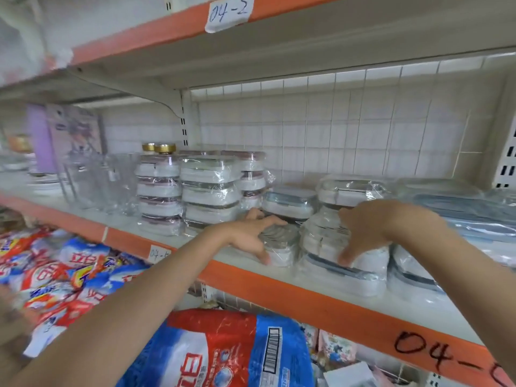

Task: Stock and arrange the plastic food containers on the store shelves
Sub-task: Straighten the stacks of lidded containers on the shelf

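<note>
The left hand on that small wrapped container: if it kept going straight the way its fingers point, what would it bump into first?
Probably the stack of white containers just behind the small container that the left hand grips, though depth is hard to judge.

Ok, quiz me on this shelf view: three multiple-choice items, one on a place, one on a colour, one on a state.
1. Where is the small round container that the left hand touches?
A. on the floor
B. at the front edge of the middle shelf
C. on the top shelf

2. What colour is the shelf's front strip?
A. orange
B. green
C. black

3. What is the right hand doing?
A. hanging idle
B. holding a bottle
C. gripping a wrapped container stack

Answers: 1 B, it sits just behind the strip; 2 A, plainly orange; 3 C, its fingers curl over the stack.
</note>
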The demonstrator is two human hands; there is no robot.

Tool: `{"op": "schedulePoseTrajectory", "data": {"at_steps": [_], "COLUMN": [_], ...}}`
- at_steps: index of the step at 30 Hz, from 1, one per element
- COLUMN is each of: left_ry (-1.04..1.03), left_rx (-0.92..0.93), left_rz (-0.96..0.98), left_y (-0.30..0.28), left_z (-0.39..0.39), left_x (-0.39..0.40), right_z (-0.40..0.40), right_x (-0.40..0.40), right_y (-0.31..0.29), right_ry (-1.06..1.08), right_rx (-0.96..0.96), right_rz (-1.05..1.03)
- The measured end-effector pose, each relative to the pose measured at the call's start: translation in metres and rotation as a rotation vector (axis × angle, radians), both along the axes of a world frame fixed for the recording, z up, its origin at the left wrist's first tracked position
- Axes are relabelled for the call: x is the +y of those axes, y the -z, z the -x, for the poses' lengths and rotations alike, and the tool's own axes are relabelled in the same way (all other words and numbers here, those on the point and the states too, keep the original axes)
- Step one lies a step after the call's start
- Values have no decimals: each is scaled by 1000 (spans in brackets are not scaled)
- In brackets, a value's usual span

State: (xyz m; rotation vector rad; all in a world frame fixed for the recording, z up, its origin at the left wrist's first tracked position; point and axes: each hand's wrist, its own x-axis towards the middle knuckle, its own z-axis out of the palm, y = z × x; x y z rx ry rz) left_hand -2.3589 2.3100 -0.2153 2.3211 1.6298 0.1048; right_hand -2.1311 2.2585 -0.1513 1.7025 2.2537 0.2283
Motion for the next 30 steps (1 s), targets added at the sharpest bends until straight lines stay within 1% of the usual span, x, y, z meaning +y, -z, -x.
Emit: {"op": "schedulePoseTrajectory", "data": {"at_steps": [3, 7, 11, 13, 16, 18, 20, 24, 25, 27, 30], "left_ry": [6, 31, 45, 52, 61, 66, 92, 181, 205, 244, 273], "left_rx": [1, 4, 171, 215, 214, 163, 46, -196, -203, -120, -23], "left_rz": [16, -12, -67, -94, -69, -27, -32, -153, -160, -202, -267], "left_y": [3, 5, 9, 11, 8, 2, -9, -35, -40, -45, -40], "left_z": [2, 3, 0, -2, -5, -4, 3, 24, 26, 27, 24], "left_x": [1, 4, 2, 1, -4, -8, -12, -18, -19, -19, -14], "right_z": [-3, -6, -5, -5, -5, -6, -4, 28, 40, 61, 63], "right_x": [-1, -4, -6, -6, -9, -12, -12, -1, 4, 11, 13], "right_y": [2, 2, 4, 4, 6, 7, 4, 2, 5, 12, 11], "right_ry": [-7, 4, 12, 23, 47, 54, 38, -43, -75, -128, -110], "right_rx": [23, 45, 53, 87, 194, 264, 321, 424, 452, 534, 765], "right_rz": [-11, -58, -53, -37, -2, -12, -46, -122, -126, -125, -26]}}
